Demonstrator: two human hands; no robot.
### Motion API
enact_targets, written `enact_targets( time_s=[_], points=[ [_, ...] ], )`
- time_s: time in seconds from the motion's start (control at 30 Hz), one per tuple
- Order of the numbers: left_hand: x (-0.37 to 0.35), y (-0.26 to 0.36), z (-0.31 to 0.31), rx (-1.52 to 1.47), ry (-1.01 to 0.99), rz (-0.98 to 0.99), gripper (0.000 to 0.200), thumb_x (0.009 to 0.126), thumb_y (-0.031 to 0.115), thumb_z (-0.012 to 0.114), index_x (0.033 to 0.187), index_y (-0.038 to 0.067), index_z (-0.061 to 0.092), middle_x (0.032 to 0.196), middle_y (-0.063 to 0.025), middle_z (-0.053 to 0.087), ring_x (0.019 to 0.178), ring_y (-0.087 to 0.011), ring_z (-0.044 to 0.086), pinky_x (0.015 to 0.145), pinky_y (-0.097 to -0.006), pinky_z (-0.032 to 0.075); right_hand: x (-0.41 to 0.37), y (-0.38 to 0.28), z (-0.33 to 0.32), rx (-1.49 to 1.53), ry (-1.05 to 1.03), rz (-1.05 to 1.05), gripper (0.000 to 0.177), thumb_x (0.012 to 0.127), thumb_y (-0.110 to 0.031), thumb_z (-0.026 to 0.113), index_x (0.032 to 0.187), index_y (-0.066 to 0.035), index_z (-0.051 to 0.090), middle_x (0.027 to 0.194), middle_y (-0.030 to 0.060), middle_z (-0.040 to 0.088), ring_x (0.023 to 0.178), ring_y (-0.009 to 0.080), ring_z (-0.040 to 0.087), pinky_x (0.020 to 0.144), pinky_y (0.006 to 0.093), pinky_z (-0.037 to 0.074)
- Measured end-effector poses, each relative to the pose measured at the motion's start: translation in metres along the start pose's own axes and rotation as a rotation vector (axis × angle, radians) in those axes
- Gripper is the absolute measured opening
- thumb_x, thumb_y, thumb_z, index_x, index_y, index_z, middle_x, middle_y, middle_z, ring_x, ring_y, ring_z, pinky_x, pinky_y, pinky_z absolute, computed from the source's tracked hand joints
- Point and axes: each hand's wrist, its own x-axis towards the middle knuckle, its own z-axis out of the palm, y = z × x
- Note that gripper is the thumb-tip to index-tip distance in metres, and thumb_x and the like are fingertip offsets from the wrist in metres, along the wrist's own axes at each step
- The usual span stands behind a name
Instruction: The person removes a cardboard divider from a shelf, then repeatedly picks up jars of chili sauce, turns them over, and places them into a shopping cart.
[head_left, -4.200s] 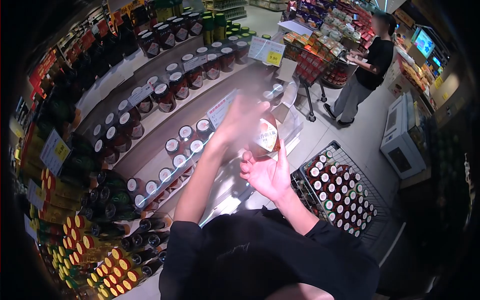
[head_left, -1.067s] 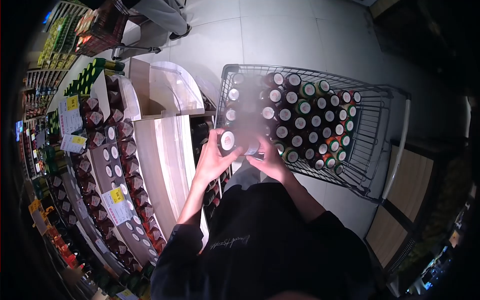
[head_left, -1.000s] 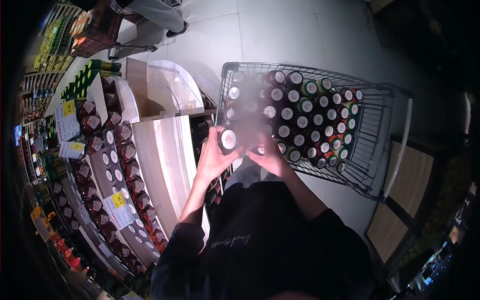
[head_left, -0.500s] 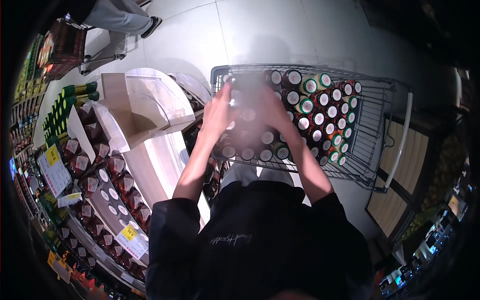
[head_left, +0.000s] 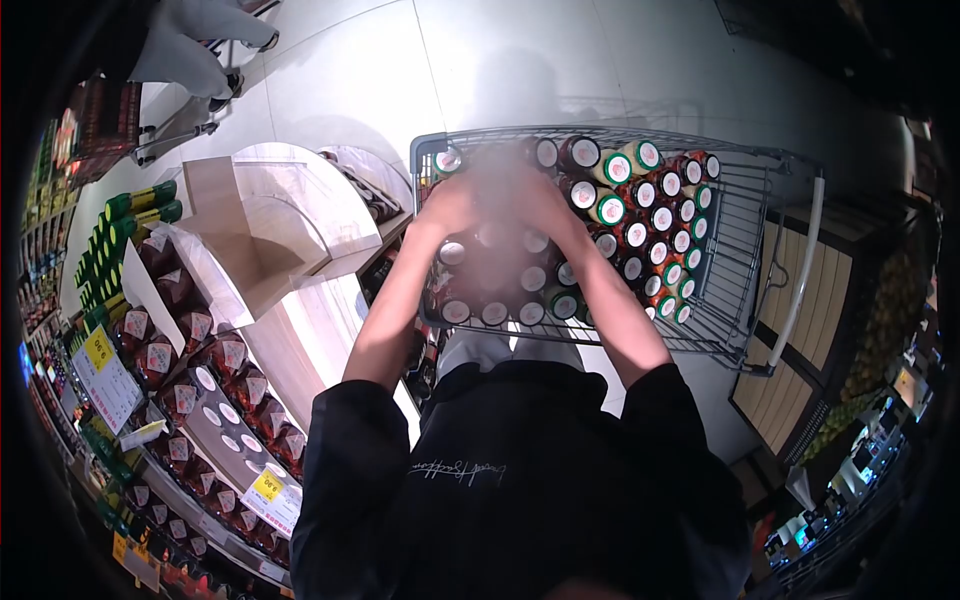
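Observation:
My left hand (head_left: 449, 207) is over the left end of a shopping cart (head_left: 737, 250), among upright jars. My right hand (head_left: 548, 212) is to the right of it, at about the same height in the view. A grey hazy smear covers the space between both hands and hides their fingers, so I cannot make out what they touch or hold. Jars with white-topped lids (head_left: 532, 278) stand below the haze. To the right, several jars with green-rimmed lids (head_left: 610, 209) and dark-rimmed lids (head_left: 635, 234) fill the cart.
On the left, a display shelf (head_left: 215, 420) holds jars with red contents and price tags (head_left: 107, 380). An opened cardboard box (head_left: 255, 225) sits at its top. Another person's legs (head_left: 190, 55) and a cart (head_left: 105, 130) are at upper left. Wooden slatted crates (head_left: 800, 310) stand right.
My left hand has shifted right, deeper into the hazy patch, and my hands look closer together. The other person's legs have moved left and down in the view.

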Motion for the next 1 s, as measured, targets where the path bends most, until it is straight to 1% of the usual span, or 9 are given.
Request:
enact_targets(
  time_s=[0.1,0.17,0.2,0.27,0.3,0.37,0.6,0.8,1.0],
  points=[
    [0.000,-0.012,-0.003,-0.211,-0.078,-0.117,0.040,0.086,0.026,0.060,0.121,0.006,0.056,0.108,-0.0188,0.064,0.101,-0.0327,0.063,0.087,-0.0379,0.048,0.001,0.004,0.003,0.005,0.076,-0.069,0.038,0.085,-0.012,0.056,0.123,-0.006,0.055,0.120,0.0203,0.058,0.115,0.0339,0.054,0.094,0.0399,0.045],
    [-0.001,-0.035,0.020,-0.377,0.152,-0.065,0.041,0.090,0.029,0.057,0.124,0.006,0.056,0.109,-0.0188,0.065,0.100,-0.0286,0.064,0.089,-0.0357,0.047,0.005,0.017,0.010,0.074,0.132,-0.156,0.037,0.086,-0.010,0.052,0.122,-0.006,0.056,0.120,0.0205,0.058,0.114,0.0349,0.054,0.093,0.0411,0.046],
    [-0.002,-0.035,0.021,-0.378,0.156,-0.064,0.041,0.090,0.029,0.057,0.124,0.006,0.056,0.109,-0.0188,0.065,0.100,-0.0286,0.064,0.089,-0.0357,0.047,0.009,0.025,0.016,0.071,0.131,-0.160,0.037,0.086,-0.010,0.052,0.122,-0.006,0.056,0.120,0.0205,0.058,0.114,0.0349,0.054,0.093,0.0411,0.046],
    [-0.009,-0.029,0.027,-0.470,0.259,-0.129,0.046,0.087,0.031,0.062,0.125,0.006,0.054,0.110,-0.0186,0.065,0.100,-0.0280,0.064,0.090,-0.0366,0.047,0.013,0.038,0.026,0.011,0.274,-0.216,0.039,0.078,-0.013,0.064,0.116,-0.004,0.059,0.110,0.0170,0.062,0.105,0.0340,0.060,0.088,0.0407,0.048],
    [-0.010,-0.027,0.029,-0.472,0.260,-0.129,0.046,0.087,0.031,0.062,0.125,0.006,0.054,0.110,-0.0186,0.065,0.100,-0.0280,0.064,0.090,-0.0366,0.047,0.010,0.033,0.023,0.010,0.273,-0.216,0.039,0.078,-0.013,0.064,0.116,-0.004,0.059,0.110,0.0170,0.062,0.105,0.0340,0.060,0.088,0.0407,0.048],
    [-0.012,-0.022,0.031,-0.447,0.350,-0.150,0.055,0.082,0.032,0.070,0.127,0.005,0.053,0.108,-0.0183,0.066,0.101,-0.0282,0.064,0.088,-0.0364,0.048,0.002,0.014,0.010,0.097,0.203,-0.119,0.040,0.085,-0.005,0.047,0.124,-0.006,0.054,0.119,0.0209,0.057,0.112,0.0383,0.053,0.092,0.0432,0.045],
    [-0.007,0.006,0.032,-0.358,0.437,-0.197,0.066,0.069,0.020,0.080,0.126,0.004,0.051,0.109,-0.0176,0.065,0.104,-0.0294,0.063,0.084,-0.0367,0.051,0.000,0.010,0.013,0.127,0.246,-0.112,0.041,0.084,-0.008,0.050,0.124,-0.006,0.052,0.117,0.0229,0.057,0.108,0.0422,0.053,0.087,0.0464,0.047],
    [0.006,0.004,0.034,-0.194,0.690,0.131,0.066,0.066,0.002,0.076,0.126,0.007,0.049,0.123,-0.0150,0.056,0.112,-0.0327,0.056,0.088,-0.0377,0.051,-0.004,0.011,0.008,0.177,0.259,-0.082,0.042,0.083,-0.009,0.052,0.125,-0.004,0.049,0.110,0.0271,0.058,0.105,0.0453,0.053,0.084,0.0473,0.047],
    [0.024,0.007,0.020,-0.173,0.536,0.038,0.066,0.067,0.002,0.076,0.127,0.008,0.048,0.122,-0.0139,0.053,0.112,-0.0351,0.053,0.093,-0.0389,0.047,0.003,0.016,0.015,0.225,0.367,-0.076,0.045,0.084,-0.010,0.051,0.128,-0.003,0.045,0.108,0.0278,0.059,0.105,0.0454,0.053,0.083,0.0485,0.047]
  ],
)
